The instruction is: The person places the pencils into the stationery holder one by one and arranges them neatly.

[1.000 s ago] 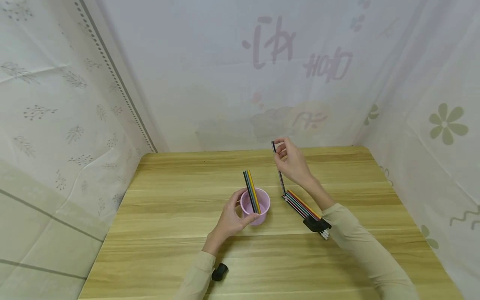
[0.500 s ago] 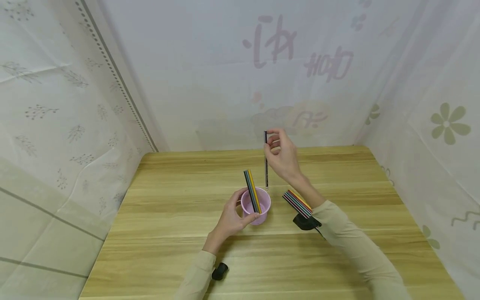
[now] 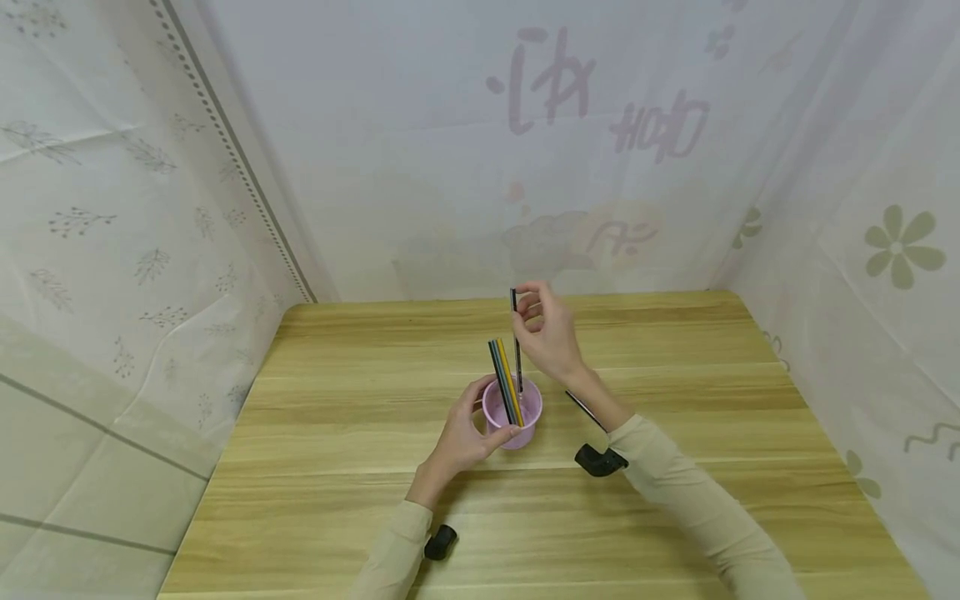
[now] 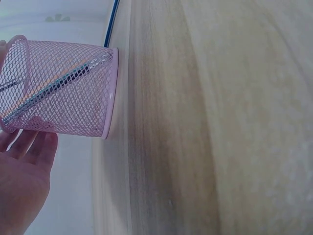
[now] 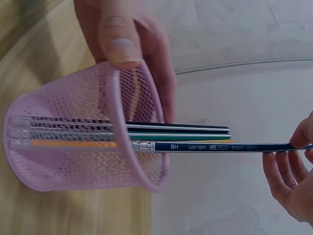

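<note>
My left hand (image 3: 459, 437) grips a pink mesh pencil cup (image 5: 58, 105) upright on the wooden table, thumb over the near rim. Several pencils (image 3: 500, 375), dark, green and yellow, lean inside it, their eraser ends at the bottom in the right wrist view. Above the cup, my right hand (image 3: 549, 335) pinches a dark blue pencil (image 5: 220, 147) near its upper end. That pencil hangs almost upright, its eraser end just inside the cup's mouth. Right of the cup, more pencils (image 3: 585, 408) lie on the table, mostly hidden under my right forearm.
The wooden table (image 3: 337, 375) extends around the cup, its back edge against a printed cloth backdrop (image 3: 420, 167). Black wrist devices (image 3: 440, 542) show below both forearms. In the left wrist view, a blue pencil (image 4: 112, 22) shows past the cup's base.
My right hand has carried the blue pencil left from the pencils on the table, then lowered its eraser end into the cup's mouth. My left hand keeps its grip on the cup.
</note>
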Available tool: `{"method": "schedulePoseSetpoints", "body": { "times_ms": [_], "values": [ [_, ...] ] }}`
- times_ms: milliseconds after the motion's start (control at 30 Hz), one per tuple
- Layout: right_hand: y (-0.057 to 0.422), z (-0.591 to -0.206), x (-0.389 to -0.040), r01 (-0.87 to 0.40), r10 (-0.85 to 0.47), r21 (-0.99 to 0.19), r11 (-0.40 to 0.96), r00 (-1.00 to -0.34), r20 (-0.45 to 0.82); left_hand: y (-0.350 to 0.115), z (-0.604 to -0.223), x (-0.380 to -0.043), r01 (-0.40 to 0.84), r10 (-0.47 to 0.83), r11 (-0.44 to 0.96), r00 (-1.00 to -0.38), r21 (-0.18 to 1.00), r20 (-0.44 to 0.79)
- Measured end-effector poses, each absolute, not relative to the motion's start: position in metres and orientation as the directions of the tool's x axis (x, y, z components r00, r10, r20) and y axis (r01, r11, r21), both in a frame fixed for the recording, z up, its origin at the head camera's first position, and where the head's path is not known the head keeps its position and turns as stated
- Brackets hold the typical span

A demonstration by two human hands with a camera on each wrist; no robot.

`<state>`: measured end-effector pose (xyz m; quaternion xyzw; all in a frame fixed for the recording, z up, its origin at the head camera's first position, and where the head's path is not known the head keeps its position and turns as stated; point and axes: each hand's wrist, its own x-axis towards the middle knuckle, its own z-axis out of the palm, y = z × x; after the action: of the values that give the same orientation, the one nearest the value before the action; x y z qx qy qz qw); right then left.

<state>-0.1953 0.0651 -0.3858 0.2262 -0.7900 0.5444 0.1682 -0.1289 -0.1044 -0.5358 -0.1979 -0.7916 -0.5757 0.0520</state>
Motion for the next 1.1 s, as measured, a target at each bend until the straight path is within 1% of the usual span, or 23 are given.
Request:
{"method": "schedulePoseSetpoints", "body": {
  "times_ms": [67,100,300,467,767,1100],
  "values": [
    [0.064,-0.381,-0.188,-0.532,-0.183,-0.79,0.306,-0.847,0.499,-0.104,-0.536,-0.129,0.369,0.255,0.261,-0.917,0.892,0.305],
    [0.065,-0.385,-0.188,-0.525,-0.187,-0.794,0.306,-0.851,0.491,-0.104,-0.536,-0.129,0.367,0.256,0.262,-0.918,0.892,0.303],
    [0.071,-0.43,-0.205,-0.512,-0.204,-0.792,0.332,-0.859,0.47,-0.104,-0.537,-0.13,0.378,0.261,0.259,-0.913,0.889,0.313],
    [0.073,-0.445,-0.202,-0.524,-0.239,-0.781,0.34,-0.851,0.467,-0.103,-0.537,-0.13,0.376,0.258,0.256,-0.914,0.891,0.312],
    [0.075,-0.46,-0.194,-0.494,-0.287,-0.793,0.356,-0.865,0.411,-0.103,-0.537,-0.128,0.379,0.253,0.261,-0.914,0.888,0.316],
    [0.087,-0.463,-0.194,-0.431,-0.228,-0.813,0.392,-0.901,0.368,-0.103,-0.536,-0.128,0.365,0.242,0.279,-0.922,0.888,0.303]
  ]
}}
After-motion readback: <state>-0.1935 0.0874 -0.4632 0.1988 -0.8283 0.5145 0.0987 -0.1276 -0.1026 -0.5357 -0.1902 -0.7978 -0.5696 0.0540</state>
